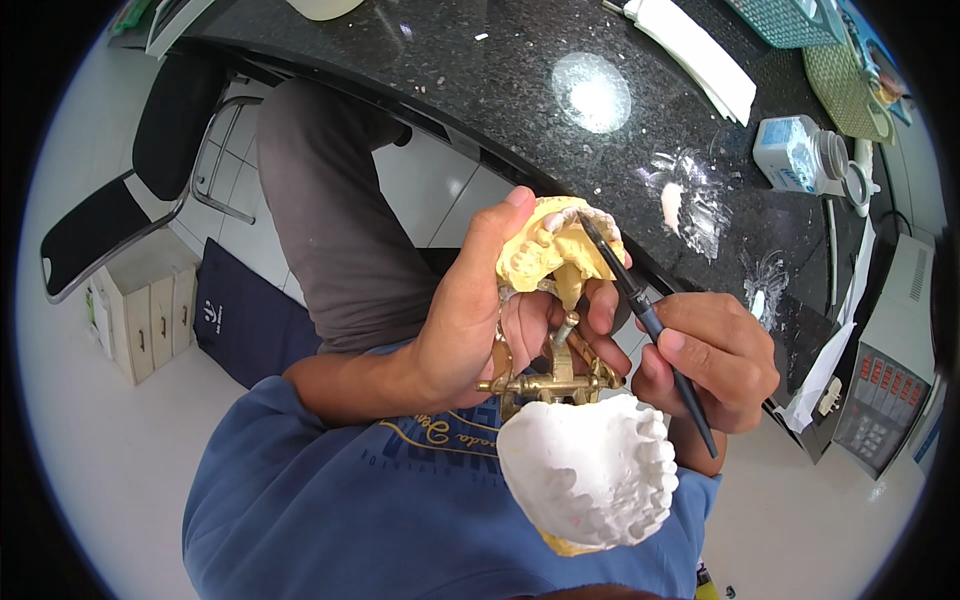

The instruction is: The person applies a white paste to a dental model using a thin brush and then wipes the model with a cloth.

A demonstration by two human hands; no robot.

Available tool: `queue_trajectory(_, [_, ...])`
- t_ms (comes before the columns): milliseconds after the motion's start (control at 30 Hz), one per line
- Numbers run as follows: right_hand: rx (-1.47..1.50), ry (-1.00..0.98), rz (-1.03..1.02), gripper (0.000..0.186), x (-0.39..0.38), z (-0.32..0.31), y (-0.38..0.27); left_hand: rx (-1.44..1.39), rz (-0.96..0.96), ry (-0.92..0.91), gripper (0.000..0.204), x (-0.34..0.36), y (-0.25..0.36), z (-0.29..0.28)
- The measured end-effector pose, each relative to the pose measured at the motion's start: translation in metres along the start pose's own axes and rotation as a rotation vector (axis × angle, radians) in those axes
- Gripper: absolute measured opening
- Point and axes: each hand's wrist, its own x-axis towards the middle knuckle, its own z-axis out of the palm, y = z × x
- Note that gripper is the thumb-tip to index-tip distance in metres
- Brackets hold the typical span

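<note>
My left hand [465,300] is wrapped round a brass dental articulator [555,385] that is hinged wide open. On its upper side sits a yellow plaster dental cast [530,255], with whitish tooth-like material along part of its ridge. A white plaster dental cast [580,465] is fixed to the other arm, nearer my chest, its teeth to the right. My right hand [715,355] pinches a slim black brush-like tool [655,325] like a pen. The tool's dark tip touches or nearly touches the whitish part of the yellow cast.
On the black speckled counter [450,60] lie white powder smears [695,200] and folded white paper [690,55]. A jar [795,155] stands at the right, near baskets [845,85]. A grey control unit [885,370] is far right; a black chair [175,130] stands left.
</note>
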Motion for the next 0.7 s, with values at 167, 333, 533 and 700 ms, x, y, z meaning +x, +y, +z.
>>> queue_trajectory(167, [0.004,-0.018,0.000,0.025,0.000,-0.002,0.000,0.001,-0.015,-0.003,0.073,0.000,0.000,0.002])
queue_trajectory(333, [-0.001,-0.014,-0.009,0.026,0.001,0.000,0.001,-0.019,-0.004,-0.002,0.073,0.001,-0.001,0.001])
queue_trajectory(533, [-0.002,-0.024,-0.019,0.028,0.002,-0.001,0.000,0.013,-0.004,0.011,0.072,0.000,0.000,0.001])
queue_trajectory(700, [0.021,-0.050,-0.031,0.033,-0.002,-0.006,0.001,0.103,-0.020,0.056,0.063,-0.003,0.003,0.008])
